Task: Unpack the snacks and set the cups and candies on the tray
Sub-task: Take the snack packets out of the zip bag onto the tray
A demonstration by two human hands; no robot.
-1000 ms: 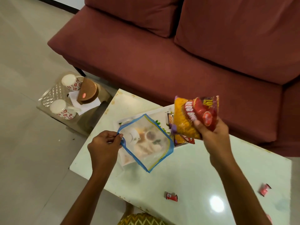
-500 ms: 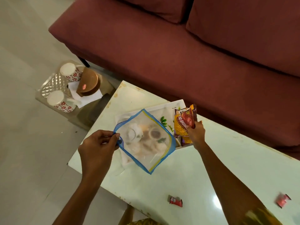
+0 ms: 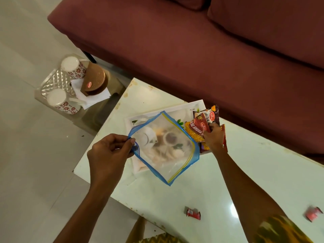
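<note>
My left hand [image 3: 110, 153] pinches the corner of a clear zip bag [image 3: 168, 158] with blue and yellow edges and holds it above the white tray [image 3: 184, 107]. Cups on the tray show blurred through the plastic. My right hand [image 3: 214, 137] grips a yellow and red snack packet [image 3: 196, 128] and rests it on the tray's right end, against other snack packets [image 3: 209, 114]. Two red wrapped candies [image 3: 192, 212] [image 3: 313, 213] lie on the pale table [image 3: 263, 163] near me.
A maroon sofa [image 3: 192, 50] stands behind the table. On the floor at the left, a low glass stand [image 3: 52, 81] carries two upturned flowered mugs [image 3: 61, 100], a brown round box [image 3: 94, 81] and white paper.
My right hand has lowered the snack packet from mid-air onto the right end of the tray. My left hand keeps holding the zip bag over the tray. The view has tilted down.
</note>
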